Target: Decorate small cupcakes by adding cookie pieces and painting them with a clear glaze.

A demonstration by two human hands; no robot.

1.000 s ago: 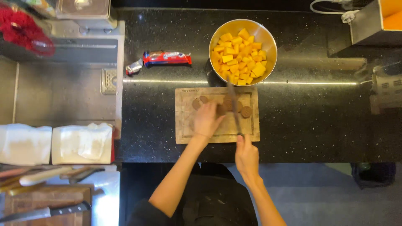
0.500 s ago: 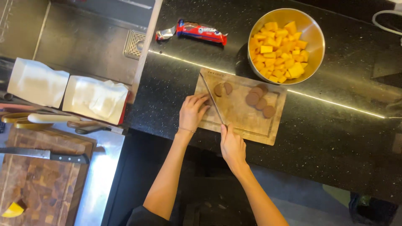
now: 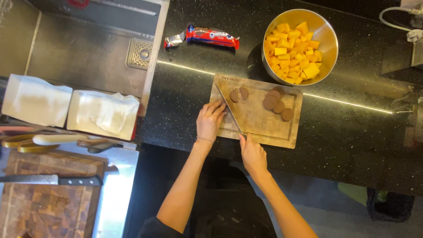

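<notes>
A wooden cutting board (image 3: 260, 123) lies on the black counter. Round brown biscuits (image 3: 275, 103) sit on it, and one cut in two halves (image 3: 239, 94) lies to their left. My right hand (image 3: 252, 152) grips the handle of a knife (image 3: 228, 107) whose blade runs diagonally across the board's left part. My left hand (image 3: 210, 120) rests with fingers curled on the board's left edge, touching the blade's side. A steel bowl (image 3: 299, 46) of orange cubes stands just behind the board.
A red biscuit packet (image 3: 211, 36) lies open behind the board. A steel sink (image 3: 92, 53) is at the left with two white folded cloths (image 3: 70, 108) on its rim. Lower left, another knife (image 3: 48, 180) rests on a dark wooden block.
The view has swung left and tilted. The knife blade has moved from among the biscuits to the board's left part, and my left hand has shifted to the board's left edge.
</notes>
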